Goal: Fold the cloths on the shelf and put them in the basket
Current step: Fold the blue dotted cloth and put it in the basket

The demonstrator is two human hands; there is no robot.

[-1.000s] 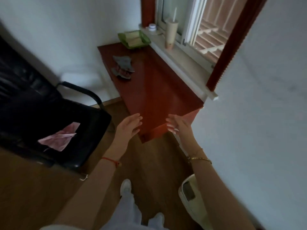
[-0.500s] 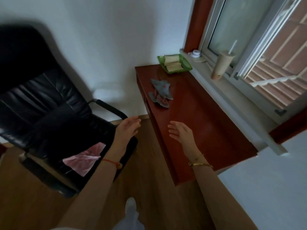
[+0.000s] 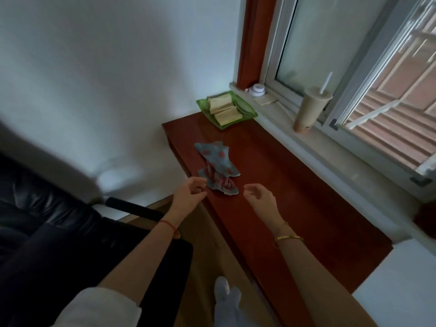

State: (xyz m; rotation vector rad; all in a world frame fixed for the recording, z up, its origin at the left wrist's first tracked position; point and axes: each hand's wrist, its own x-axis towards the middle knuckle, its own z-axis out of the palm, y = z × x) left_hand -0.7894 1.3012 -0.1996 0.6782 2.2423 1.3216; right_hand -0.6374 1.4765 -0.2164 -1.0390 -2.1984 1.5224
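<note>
While both hands hang over the shelf's [image 3: 295, 197] left edge, neither holds anything. Left hand [image 3: 188, 197]: fingers loosely curled, tips just beside the near end of the crumpled cloths [image 3: 218, 167]; contact unclear. Right hand [image 3: 260, 200]: half-open, palm turned inward, near the cloths' near end but apart from it. Cloths: grey-blue with red spots, bunched in a strip along the shelf's left edge, about mid-length. Green basket [image 3: 250, 112] sits at the shelf's far end against the wall, by the windowsill, with folded pale-yellow cloths [image 3: 225, 108] inside. Tan cup [image 3: 310, 109] with straw stands on the windowsill. Black chair [image 3: 70, 232] left of the shelf.
</note>
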